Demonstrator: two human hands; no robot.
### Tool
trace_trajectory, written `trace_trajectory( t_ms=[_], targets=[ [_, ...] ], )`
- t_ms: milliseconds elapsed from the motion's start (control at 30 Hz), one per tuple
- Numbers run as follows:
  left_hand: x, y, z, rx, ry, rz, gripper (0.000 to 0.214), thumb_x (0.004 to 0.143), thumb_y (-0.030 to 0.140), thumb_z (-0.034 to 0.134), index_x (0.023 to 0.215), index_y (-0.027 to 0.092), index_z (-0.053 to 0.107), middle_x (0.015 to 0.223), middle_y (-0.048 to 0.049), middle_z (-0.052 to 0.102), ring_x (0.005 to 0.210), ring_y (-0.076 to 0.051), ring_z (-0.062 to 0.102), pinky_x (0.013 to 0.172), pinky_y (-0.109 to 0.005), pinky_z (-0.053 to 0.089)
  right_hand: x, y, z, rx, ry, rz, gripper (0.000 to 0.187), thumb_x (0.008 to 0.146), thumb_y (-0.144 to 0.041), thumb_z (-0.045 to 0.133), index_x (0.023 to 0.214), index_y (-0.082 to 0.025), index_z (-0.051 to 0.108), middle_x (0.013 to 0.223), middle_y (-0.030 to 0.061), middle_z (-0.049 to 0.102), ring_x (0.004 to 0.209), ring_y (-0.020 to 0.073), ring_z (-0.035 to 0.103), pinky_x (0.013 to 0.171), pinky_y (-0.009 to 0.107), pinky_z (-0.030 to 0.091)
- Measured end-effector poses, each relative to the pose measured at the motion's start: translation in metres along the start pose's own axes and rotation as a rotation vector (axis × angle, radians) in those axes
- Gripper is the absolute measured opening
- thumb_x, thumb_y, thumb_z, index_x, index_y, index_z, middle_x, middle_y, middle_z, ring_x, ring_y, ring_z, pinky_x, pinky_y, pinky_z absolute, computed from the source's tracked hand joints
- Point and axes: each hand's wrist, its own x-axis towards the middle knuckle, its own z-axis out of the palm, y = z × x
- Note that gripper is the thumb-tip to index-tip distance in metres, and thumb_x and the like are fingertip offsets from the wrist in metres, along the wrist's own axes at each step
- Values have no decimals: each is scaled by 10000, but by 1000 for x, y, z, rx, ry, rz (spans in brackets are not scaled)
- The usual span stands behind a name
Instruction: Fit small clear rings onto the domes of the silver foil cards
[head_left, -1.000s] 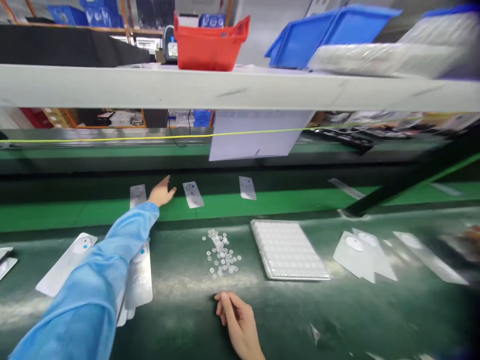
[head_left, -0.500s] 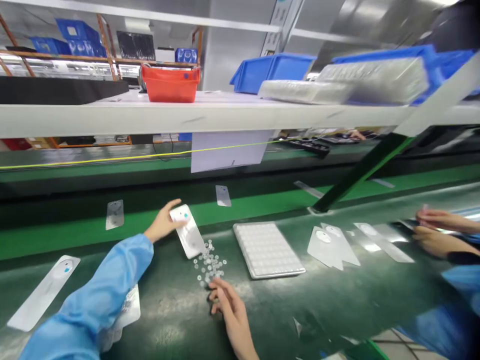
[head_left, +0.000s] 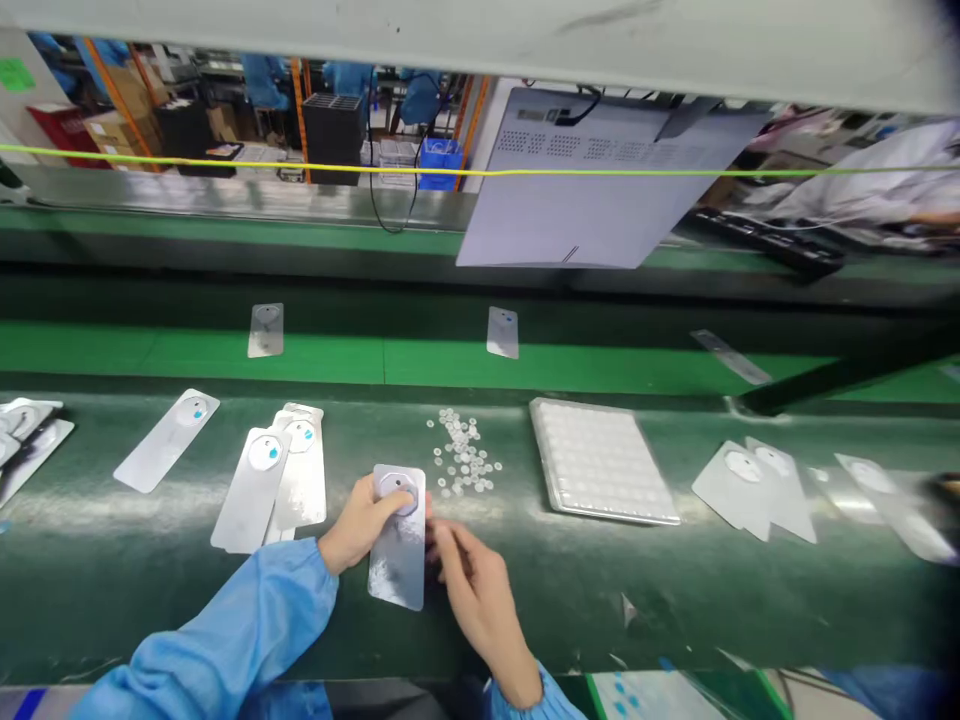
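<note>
My left hand [head_left: 365, 522] grips a flat silvery plate [head_left: 397, 580] with a round white ring near its top. The thumb lies across the ring. At the plate's right edge is my right hand [head_left: 474, 580], its fingers curled and pressed together. Its fingertips are partly hidden, and I cannot tell what they hold. Just beyond the hands lies a loose pile of small whitish rings [head_left: 465, 455]. Left of my left hand, overlapping plates [head_left: 251, 490] with blue marks rest on the green bench.
A white tray [head_left: 607, 460] with a grid of cells lies right of the rings. More plates [head_left: 739, 490] lie farther right, one single plate [head_left: 165, 445] to the left, and a stack [head_left: 30, 450] at the left edge. A dark green post [head_left: 847, 385] rises at the right.
My view has tipped downward. My left hand has brought the plate nearer to me, from beyond the ring pile. My right hand has left the pile and come to the plate's edge.
</note>
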Motion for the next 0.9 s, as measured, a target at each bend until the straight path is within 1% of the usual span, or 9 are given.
trace_trajectory(
  t_ms=[67, 133, 233, 333, 467, 533, 600, 833, 900],
  targets=[
    [-1, -1, 0, 59, -24, 1, 269, 747, 340, 776, 884, 113, 729, 782, -78, 742, 714, -216, 706, 648, -287, 535, 1, -7, -5, -66, 151, -90, 355, 1041, -430, 472, 1084, -174, 713, 839, 72, 718, 666, 186, 658, 601, 272, 542],
    [-2, 0, 0, 103, -39, 22, 234, 782, 339, 748, 860, 120, 721, 749, -55, 721, 695, -192, 681, 659, -274, 520, 4, -13, -7, -149, 223, -215, 284, 1036, -348, 497, 1108, -191, 722, 915, 87, 731, 733, 196, 686, 635, 281, 559],
    [-5, 0, 0, 157, -13, 94, 209, 791, 331, 747, 780, 134, 681, 706, -16, 675, 668, -150, 619, 641, -236, 466, 12, -16, -2, -255, 192, -395, 265, 1025, -225, 500, 1167, -228, 724, 1014, 91, 728, 873, 209, 710, 714, 290, 580],
    [-7, 0, 0, 214, -5, 139, 217, 802, 331, 736, 744, 136, 661, 692, -3, 649, 661, -138, 578, 621, -227, 425, 20, -10, 4, -379, 166, -494, 320, 1021, -164, 483, 1237, -242, 706, 1045, 87, 721, 899, 199, 717, 789, 296, 588],
    [-9, 0, 0, 209, -53, 143, 270, 807, 364, 740, 945, 131, 733, 846, -46, 723, 839, -201, 651, 759, -270, 485, 26, 1, 6, -527, 178, -563, 318, 1022, -148, 474, 1210, -208, 723, 986, 83, 717, 811, 179, 719, 718, 266, 585],
    [-9, -1, -1, 168, -81, 114, 369, 796, 375, 747, 1079, 139, 734, 933, -63, 746, 934, -231, 666, 832, -299, 499, 27, 3, 5, -555, 183, -574, 279, 1020, -163, 504, 1175, -192, 735, 974, 83, 726, 814, 181, 723, 724, 263, 583],
    [-9, -2, -3, 140, -99, 72, 387, 797, 387, 731, 1089, 134, 740, 936, -69, 755, 918, -237, 669, 815, -308, 507, 27, 3, 4, -550, 182, -571, 237, 1012, -183, 544, 1141, -189, 742, 971, 77, 739, 828, 182, 727, 751, 263, 580],
    [-7, -8, -4, 17, -51, 8, 242, 751, 361, 772, 783, 123, 743, 731, -27, 712, 704, -167, 613, 655, -249, 458, 29, -5, 7, -406, 148, -435, 205, 1013, -221, 532, 1020, -221, 738, 957, 73, 741, 854, 193, 712, 784, 290, 560],
    [-6, -9, -4, -42, -37, -17, 231, 731, 350, 789, 744, 127, 731, 704, -18, 703, 673, -153, 608, 638, -238, 454, 30, -8, 10, -297, 137, -358, 204, 1011, -271, 535, 966, -215, 726, 909, 75, 720, 810, 197, 686, 717, 294, 552]
  ],
)
